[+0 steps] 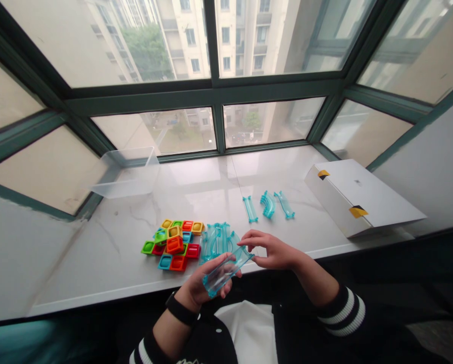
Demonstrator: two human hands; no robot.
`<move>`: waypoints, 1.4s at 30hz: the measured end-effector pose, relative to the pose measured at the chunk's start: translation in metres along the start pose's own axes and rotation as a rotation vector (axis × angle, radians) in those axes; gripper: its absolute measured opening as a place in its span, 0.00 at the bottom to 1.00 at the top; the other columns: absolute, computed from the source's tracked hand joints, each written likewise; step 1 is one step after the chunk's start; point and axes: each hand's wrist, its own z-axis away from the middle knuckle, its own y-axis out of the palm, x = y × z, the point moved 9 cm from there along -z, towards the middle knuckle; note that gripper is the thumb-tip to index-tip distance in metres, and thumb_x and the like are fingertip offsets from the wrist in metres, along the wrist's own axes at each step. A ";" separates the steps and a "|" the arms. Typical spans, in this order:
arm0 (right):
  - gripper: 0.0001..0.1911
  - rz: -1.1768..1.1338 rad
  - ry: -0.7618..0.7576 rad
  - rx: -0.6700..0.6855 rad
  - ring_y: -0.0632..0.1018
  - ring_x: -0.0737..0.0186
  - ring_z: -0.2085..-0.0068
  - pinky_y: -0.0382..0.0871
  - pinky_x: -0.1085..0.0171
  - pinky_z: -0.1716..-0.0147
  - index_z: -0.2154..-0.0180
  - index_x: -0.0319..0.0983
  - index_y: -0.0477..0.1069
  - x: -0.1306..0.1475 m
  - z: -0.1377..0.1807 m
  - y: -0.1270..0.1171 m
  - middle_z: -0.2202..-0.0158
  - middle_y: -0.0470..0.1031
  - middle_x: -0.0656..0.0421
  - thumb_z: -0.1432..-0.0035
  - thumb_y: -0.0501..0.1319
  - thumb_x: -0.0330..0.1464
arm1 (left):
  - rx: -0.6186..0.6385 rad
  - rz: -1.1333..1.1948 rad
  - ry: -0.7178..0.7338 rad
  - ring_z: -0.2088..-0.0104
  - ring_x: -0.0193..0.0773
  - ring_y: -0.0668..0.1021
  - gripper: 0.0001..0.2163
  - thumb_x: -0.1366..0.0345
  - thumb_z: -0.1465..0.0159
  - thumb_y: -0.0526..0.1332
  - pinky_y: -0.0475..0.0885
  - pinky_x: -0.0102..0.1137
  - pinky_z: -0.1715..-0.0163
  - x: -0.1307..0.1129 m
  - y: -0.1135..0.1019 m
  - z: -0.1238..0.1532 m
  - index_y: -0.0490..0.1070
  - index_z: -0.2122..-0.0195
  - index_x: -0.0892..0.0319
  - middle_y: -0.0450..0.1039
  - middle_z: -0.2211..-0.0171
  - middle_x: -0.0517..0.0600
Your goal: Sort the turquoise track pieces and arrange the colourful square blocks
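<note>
My left hand [207, 278] is closed around a clear teal marble-run track piece [226, 273], held tilted over the front edge of the sill. The fingers and thumb of my right hand [269, 250] are at the raised far end of the same track piece, one on each side of it. Behind my left hand lies a pile of teal track pieces [215, 237], partly hidden by the hand. To its left is a heap of coloured square blocks [175, 246] in red, orange, yellow, green and blue.
Farther back on the marble-look sill [196, 182] lie a straight track [250, 209], a curved track [267, 204] and a wavy track [284, 205]. A clear plastic bin [130, 177] stands at the back left, a white box [362, 197] at the right. Windows enclose the sill.
</note>
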 end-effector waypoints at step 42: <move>0.25 0.231 0.222 -0.736 0.81 0.56 0.59 0.82 0.53 0.55 0.47 0.42 0.76 -0.054 0.058 -0.093 0.52 0.77 0.52 0.39 0.71 0.49 | -0.556 -0.425 0.629 0.56 0.44 0.83 0.20 0.54 0.38 0.73 0.80 0.41 0.51 -0.074 -0.030 0.014 0.79 0.49 0.58 0.80 0.53 0.55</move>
